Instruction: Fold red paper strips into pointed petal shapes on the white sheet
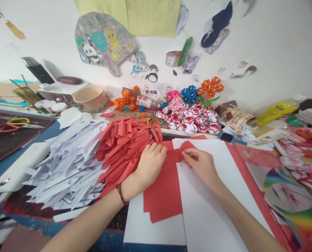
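Observation:
Between my two hands stretches a piece of red paper [174, 156], held just above the paper sheets. My left hand [153, 159] is closed at its left end, its fingertips partly hidden behind the knuckles. The fingers of my right hand [199, 161] pinch the right end, where the paper looks bent. Beneath lie red sheets [164, 196], overlapping white paper [211, 213]. Beside my left hand, a heap of folded red paper strips [121, 143] leans against a larger heap of white paper strips [69, 164].
Red-and-white paper flowers [190, 120] and several coloured flowers [191, 94] stand along the wall. Scissors [12, 126] lie on a dark mat at left, near a white box-like device [19, 168]. A yellow bottle [274, 112] and a patterned bag [284, 196] are at right.

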`<state>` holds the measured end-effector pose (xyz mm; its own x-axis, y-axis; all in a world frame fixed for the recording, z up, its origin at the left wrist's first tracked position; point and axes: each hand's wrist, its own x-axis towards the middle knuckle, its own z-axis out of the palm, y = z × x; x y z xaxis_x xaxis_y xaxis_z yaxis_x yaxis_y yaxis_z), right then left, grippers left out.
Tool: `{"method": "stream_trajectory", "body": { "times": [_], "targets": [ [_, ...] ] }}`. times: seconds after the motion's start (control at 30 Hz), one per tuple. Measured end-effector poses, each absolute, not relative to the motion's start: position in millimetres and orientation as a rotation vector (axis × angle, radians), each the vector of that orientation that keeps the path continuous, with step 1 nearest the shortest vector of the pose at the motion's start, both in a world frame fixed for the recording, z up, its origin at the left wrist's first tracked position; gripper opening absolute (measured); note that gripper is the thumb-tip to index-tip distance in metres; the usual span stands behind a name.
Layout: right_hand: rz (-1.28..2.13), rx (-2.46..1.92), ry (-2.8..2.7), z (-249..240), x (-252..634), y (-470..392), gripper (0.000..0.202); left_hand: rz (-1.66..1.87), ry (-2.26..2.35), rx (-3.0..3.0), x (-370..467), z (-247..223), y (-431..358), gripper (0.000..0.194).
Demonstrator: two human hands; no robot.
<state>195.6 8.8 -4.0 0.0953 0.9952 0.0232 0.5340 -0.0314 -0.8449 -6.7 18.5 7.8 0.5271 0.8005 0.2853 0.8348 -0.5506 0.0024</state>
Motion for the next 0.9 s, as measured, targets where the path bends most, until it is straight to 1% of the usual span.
{"method": "stream_trajectory", "body": {
  "times": [0.07, 0.2, 0.33, 0.5, 0.67, 0.8, 0.9],
  "targets": [
    [0.675, -1.687, -1.654, -2.6, 196.0, 8.1, 0.025, -0.359, -1.394, -2.621, -6.6, 6.0, 18.9, 0.01],
    [0.561, -1.67, -1.834, -3.6, 195.1, 8.7, 0.025, -0.312, -1.346, -2.628, -5.2, 5.4, 16.7, 0.012],
    [0.434, -1.587, -1.943, -7.1, 194.8, 10.7, 0.014, -0.286, -1.333, -2.631, -3.9, 7.0, 14.6, 0.014],
    [0.489, -1.517, -2.016, -8.1, 196.2, 12.0, 0.012, -0.261, -1.324, -2.642, -4.4, 8.0, 17.3, 0.014],
    [0.448, -1.5, -1.985, -10.6, 197.5, 13.5, 0.006, -0.294, -1.377, -2.64, -4.1, 4.7, 22.5, 0.014],
    [0.453, -1.437, -1.949, -15.4, 198.9, 17.3, 0.009, -0.4, -1.443, -2.674, -3.3, 0.8, 25.1, 0.014],
    [0.455, -1.425, -1.928, -17.4, 199.7, 20.1, 0.01, -0.543, -1.489, -2.726, -3.4, -0.9, 27.0, 0.019]
  ]
}}
